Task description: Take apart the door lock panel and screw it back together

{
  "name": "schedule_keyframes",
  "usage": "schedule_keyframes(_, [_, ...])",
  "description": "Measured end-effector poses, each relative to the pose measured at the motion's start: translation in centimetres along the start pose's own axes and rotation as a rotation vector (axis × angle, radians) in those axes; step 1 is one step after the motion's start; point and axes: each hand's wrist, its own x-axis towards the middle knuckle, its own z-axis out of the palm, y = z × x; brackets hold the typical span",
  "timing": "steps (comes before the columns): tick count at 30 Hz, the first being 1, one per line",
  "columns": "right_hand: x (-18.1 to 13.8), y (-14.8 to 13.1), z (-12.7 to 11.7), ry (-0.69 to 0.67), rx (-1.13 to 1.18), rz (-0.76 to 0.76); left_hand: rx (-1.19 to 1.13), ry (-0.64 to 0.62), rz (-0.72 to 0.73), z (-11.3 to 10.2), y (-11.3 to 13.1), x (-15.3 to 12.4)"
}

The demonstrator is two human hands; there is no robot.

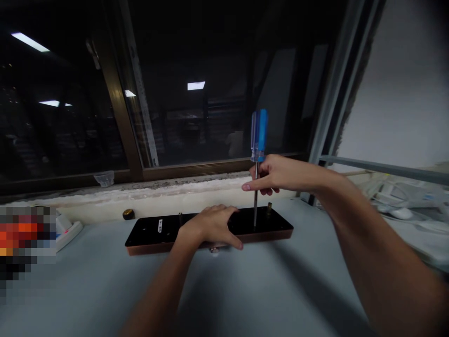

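A long, low casing [147, 232] lies on the table, with a black top, copper-coloured sides and a small white label near its left end. My left hand [213, 224] spans its middle, fingers over the far side and thumb at the near edge, gripping it. In my right hand [268, 175] is a screwdriver [259, 135] with a clear and blue handle, pinched by its metal shaft below the handle. The screwdriver stands nearly upright, its tip on the black top right of centre. Just right of the tip rises a brass post [269, 209]; another post [180, 218] stands left of my left hand.
A round brass-coloured knob [128, 214] sits behind the casing on the pale blue table [87, 290]. At left is a white device [68, 234] beside a blurred-out patch. A metal frame bar [386, 169] and cables are at right. A dark window [210, 117] rises behind.
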Motion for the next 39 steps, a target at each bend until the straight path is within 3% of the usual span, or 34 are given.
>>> schedule_keyframes(3, [0.2,0.1,0.4,-0.039,0.140,-0.059,-0.011,-0.011,-0.006,0.0,-0.1,0.1])
schedule_keyframes(7, [0.0,0.8,0.5,-0.214,0.426,-0.115,-0.029,0.007,-0.004,0.0,-0.1,0.2])
schedule_keyframes(12, [-0.6,1.4,0.1,-0.292,0.482,-0.098,-0.057,-0.003,-0.008,-0.4,0.2,-0.2])
schedule_keyframes(21, [0.3,0.3,0.6,-0.076,0.173,-0.093,-0.139,0.008,0.007,-0.3,-1.1,0.0])
schedule_keyframes(27, [0.0,0.5,0.7,-0.159,0.450,-0.148,-0.158,0.000,0.001,-0.4,-0.9,0.0])
schedule_keyframes(31, [-0.6,1.0,0.0,-0.230,0.482,-0.155,-0.171,0.008,0.011,-0.4,-1.0,0.0])
schedule_keyframes(39, [0.1,0.0,0.4,0.035,0.182,-0.052,-0.156,0.013,0.043,-0.3,-1.3,0.1])
